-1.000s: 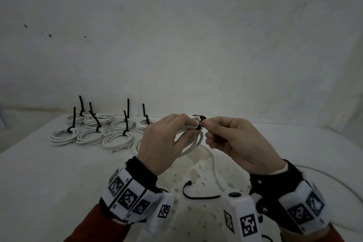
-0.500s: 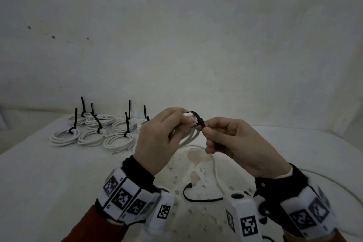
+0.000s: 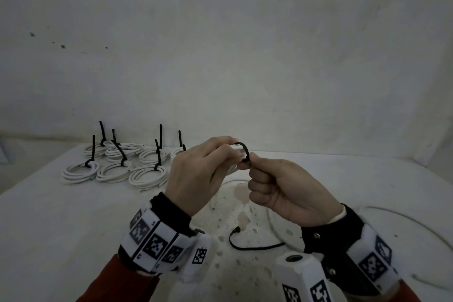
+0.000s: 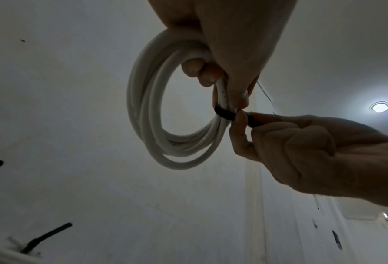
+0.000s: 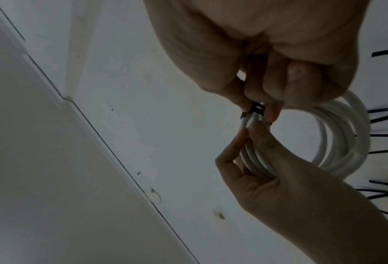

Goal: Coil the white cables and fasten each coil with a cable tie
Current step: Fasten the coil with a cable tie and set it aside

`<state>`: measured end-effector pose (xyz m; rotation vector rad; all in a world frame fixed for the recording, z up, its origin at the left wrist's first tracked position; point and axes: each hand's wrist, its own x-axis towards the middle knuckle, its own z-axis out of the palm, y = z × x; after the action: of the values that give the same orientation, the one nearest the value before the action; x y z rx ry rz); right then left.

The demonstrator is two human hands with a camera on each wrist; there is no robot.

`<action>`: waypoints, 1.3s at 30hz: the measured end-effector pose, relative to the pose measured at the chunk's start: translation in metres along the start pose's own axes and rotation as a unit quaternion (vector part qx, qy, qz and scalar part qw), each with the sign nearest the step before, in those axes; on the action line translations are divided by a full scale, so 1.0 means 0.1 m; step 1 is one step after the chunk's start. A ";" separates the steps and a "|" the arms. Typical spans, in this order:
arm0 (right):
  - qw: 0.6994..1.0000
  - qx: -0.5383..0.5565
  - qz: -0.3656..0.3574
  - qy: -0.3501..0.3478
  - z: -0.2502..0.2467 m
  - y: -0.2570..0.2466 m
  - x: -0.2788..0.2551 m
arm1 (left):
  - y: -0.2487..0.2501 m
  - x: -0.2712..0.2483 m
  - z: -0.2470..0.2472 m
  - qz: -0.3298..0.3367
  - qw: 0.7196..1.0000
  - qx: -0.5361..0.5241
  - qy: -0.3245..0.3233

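My left hand (image 3: 196, 174) grips a coil of white cable (image 4: 147, 110) and holds it up above the table; in the head view only a bit of the coil (image 3: 236, 147) shows past the fingers. A black cable tie (image 3: 245, 152) loops round the coil's strands. My right hand (image 3: 277, 186) pinches the tie (image 4: 226, 116) at its head, right beside the left fingertips. In the right wrist view the tie (image 5: 256, 108) sits between thumb and finger, with the coil (image 5: 339, 135) below.
Several coiled white cables (image 3: 115, 167) fastened with upright black ties lie at the table's back left. A loose black cable tie (image 3: 255, 246) lies on the stained table (image 3: 61, 228) below my hands. A loose white cable (image 3: 404, 220) curves along the right side.
Both hands have risen a little with the coil. The tie now forms a closed loop over the coil, and my right hand has shifted to pinch it at the head.
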<state>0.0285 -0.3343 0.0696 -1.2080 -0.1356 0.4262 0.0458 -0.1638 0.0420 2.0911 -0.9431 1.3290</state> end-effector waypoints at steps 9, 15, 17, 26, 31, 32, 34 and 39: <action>0.999 0.003 0.034 -0.026 -0.06 0.06 0.07 | 0.03 0.02 -0.07 -0.087 0.996 -0.027 -0.021; 0.995 0.067 0.052 -0.055 -0.05 0.08 0.11 | -0.01 -0.02 -0.03 -0.072 0.997 0.012 -0.026; 0.996 0.062 0.037 -0.052 -0.04 0.08 0.11 | 0.00 -0.01 -0.04 -0.069 0.997 0.011 -0.022; 0.998 0.055 0.002 -0.017 -0.04 0.08 0.08 | 0.00 -0.01 -0.05 -0.012 0.999 0.029 -0.008; 1.000 -0.001 -0.004 -0.004 -0.03 0.12 0.10 | -0.05 -0.03 -0.01 -0.040 0.999 0.029 -0.010; 0.998 -0.055 -0.009 0.002 -0.04 0.12 0.10 | -0.05 -0.03 0.00 -0.074 0.997 0.017 -0.014; 0.981 -0.187 -0.020 0.037 -0.08 0.11 0.10 | -0.04 -0.03 0.02 -0.160 0.987 -0.028 -0.003; 0.938 -0.306 -0.081 0.139 -0.21 0.06 0.16 | -0.17 -0.01 0.09 -0.427 0.872 -0.229 0.071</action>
<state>0.0480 -0.3449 0.0542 -1.8421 -0.1262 0.0550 0.0635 -0.1594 0.0364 1.6660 -0.1563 0.6806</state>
